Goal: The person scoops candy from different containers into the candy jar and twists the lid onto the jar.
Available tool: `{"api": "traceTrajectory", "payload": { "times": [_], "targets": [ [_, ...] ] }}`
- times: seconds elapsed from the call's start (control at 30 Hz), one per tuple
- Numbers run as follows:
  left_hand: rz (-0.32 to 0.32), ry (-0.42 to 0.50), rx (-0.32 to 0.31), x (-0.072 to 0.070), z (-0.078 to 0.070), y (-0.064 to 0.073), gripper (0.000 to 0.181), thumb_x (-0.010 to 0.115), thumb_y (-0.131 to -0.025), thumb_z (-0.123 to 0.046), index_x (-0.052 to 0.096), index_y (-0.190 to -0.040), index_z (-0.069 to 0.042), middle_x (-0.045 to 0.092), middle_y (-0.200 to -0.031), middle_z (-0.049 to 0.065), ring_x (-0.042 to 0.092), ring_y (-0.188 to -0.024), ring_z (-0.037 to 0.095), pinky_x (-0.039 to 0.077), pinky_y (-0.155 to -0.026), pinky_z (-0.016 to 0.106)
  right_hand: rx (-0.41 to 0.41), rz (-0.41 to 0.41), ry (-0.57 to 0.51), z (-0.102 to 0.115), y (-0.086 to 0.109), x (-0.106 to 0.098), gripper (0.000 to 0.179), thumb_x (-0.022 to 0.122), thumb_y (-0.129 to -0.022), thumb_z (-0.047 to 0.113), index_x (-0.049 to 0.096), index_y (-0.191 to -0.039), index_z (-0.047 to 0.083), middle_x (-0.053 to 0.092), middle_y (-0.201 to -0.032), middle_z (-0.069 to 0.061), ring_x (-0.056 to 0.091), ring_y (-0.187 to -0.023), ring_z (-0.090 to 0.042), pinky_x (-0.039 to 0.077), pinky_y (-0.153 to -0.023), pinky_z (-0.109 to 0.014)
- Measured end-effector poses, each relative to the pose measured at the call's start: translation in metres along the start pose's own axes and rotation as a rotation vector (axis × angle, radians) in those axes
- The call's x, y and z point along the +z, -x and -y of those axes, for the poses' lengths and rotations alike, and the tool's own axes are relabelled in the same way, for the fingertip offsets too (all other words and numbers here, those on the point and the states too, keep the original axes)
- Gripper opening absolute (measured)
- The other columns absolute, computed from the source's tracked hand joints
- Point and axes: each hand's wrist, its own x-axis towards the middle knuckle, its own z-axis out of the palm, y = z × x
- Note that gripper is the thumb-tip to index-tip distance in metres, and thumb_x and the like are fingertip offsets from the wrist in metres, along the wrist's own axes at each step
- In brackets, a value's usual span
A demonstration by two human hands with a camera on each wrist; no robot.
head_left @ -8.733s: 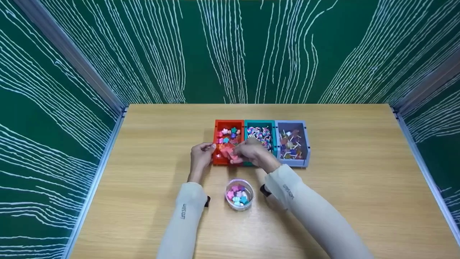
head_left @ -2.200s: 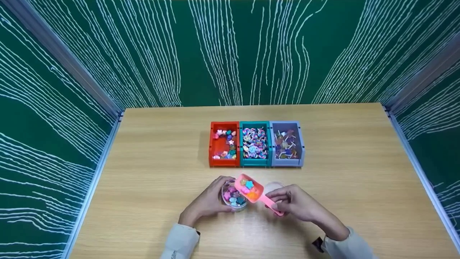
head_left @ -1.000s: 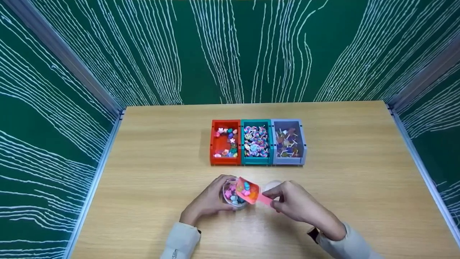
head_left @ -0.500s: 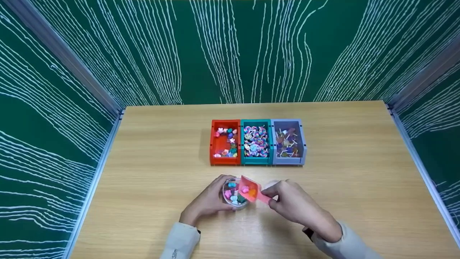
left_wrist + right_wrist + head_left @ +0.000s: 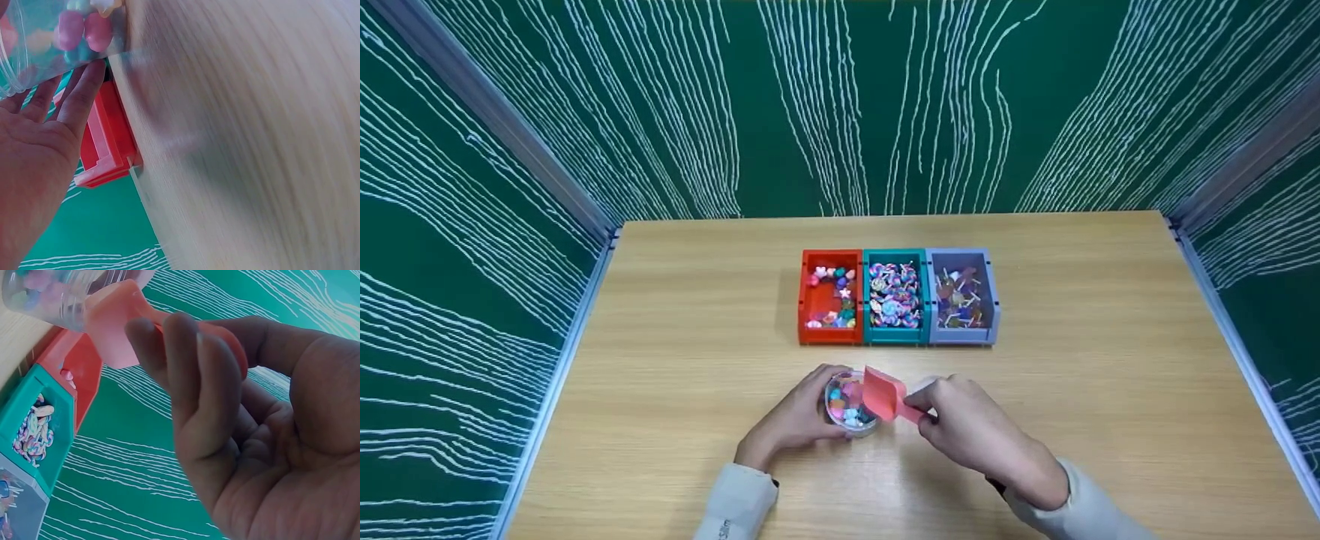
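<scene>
My left hand (image 5: 793, 421) grips a clear plastic jar (image 5: 35, 63) from its left side, thumb near and fingers behind. Colourful beads (image 5: 838, 403), some star-shaped, lie inside the jar. My right hand (image 5: 984, 435) pinches the handle of a pink scoop (image 5: 880, 394). The scoop's bowl is tilted down steeply over the jar's right rim, and no beads show in it. In the right wrist view the scoop (image 5: 115, 326) overlaps the jar's mouth, with my fingers curled round its handle.
Three joined bins stand behind the jar: a red bin (image 5: 831, 337) with beads, a teal bin (image 5: 895, 336) with swirl-coloured pieces, a grey-lilac bin (image 5: 962, 337) with small stick-like pieces. A whitish round thing (image 5: 921, 385) lies partly hidden behind my right hand. Green walls surround the wooden table (image 5: 690, 300).
Earlier, the scoop was in the red bin, then carried beads over to the jar. It has since tipped further, and its beads have dropped into the jar. My left hand now holds the jar.
</scene>
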Motion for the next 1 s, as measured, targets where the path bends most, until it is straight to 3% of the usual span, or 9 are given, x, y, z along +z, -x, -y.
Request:
{"api": "traceTrajectory", "payload": {
  "times": [0.2,0.57,0.7,0.83,1.0],
  "targets": [
    [-0.005,-0.007,0.032,0.0,0.0,-0.001,0.082,0.093,-0.082,-0.024,0.049,-0.151,-0.021,0.055,-0.146,0.001,0.05,-0.14,0.025,0.04,-0.122,0.05,-0.044,-0.021,0.006,0.0,0.002,0.0,0.022,0.073,-0.085,-0.011,0.084,-0.099,0.002,0.078,-0.092,-0.008,0.055,-0.07,-0.015,0.043,-0.058,-0.023],
    [0.002,-0.006,0.017,0.0,0.0,-0.001,0.084,0.094,-0.082,-0.025,0.048,-0.152,-0.021,0.055,-0.146,0.0,0.05,-0.141,0.026,0.039,-0.122,0.051,-0.054,-0.049,-0.085,-0.016,0.003,-0.001,0.027,0.07,-0.086,-0.011,0.084,-0.1,0.006,0.079,-0.093,-0.003,0.063,-0.074,-0.011,0.05,-0.059,-0.022],
    [0.002,0.012,0.008,0.0,0.0,-0.001,0.085,0.095,-0.081,-0.027,0.048,-0.152,-0.022,0.055,-0.145,-0.003,0.051,-0.14,0.023,0.039,-0.122,0.05,-0.022,-0.044,-0.197,-0.024,0.004,-0.001,0.029,0.068,-0.089,-0.011,0.082,-0.111,0.003,0.078,-0.102,-0.008,0.069,-0.076,-0.013,0.056,-0.06,-0.022],
    [-0.009,0.022,0.008,0.002,0.001,0.0,0.085,0.095,-0.081,-0.028,0.048,-0.152,-0.022,0.055,-0.145,-0.003,0.051,-0.14,0.024,0.039,-0.122,0.051,0.023,-0.045,-0.357,-0.034,0.005,0.001,0.031,0.065,-0.093,-0.012,0.075,-0.122,-0.007,0.076,-0.098,-0.012,0.069,-0.071,-0.018,0.056,-0.057,-0.023],
    [-0.017,0.016,0.016,0.003,0.001,0.0,0.084,0.094,-0.082,-0.027,0.048,-0.151,-0.024,0.054,-0.145,-0.002,0.05,-0.141,0.026,0.041,-0.121,0.052,0.026,-0.137,-0.461,-0.048,0.006,0.009,0.031,0.065,-0.093,-0.013,0.07,-0.124,-0.013,0.078,-0.098,-0.019,0.071,-0.071,-0.021,0.059,-0.059,-0.024]
  ]
}}
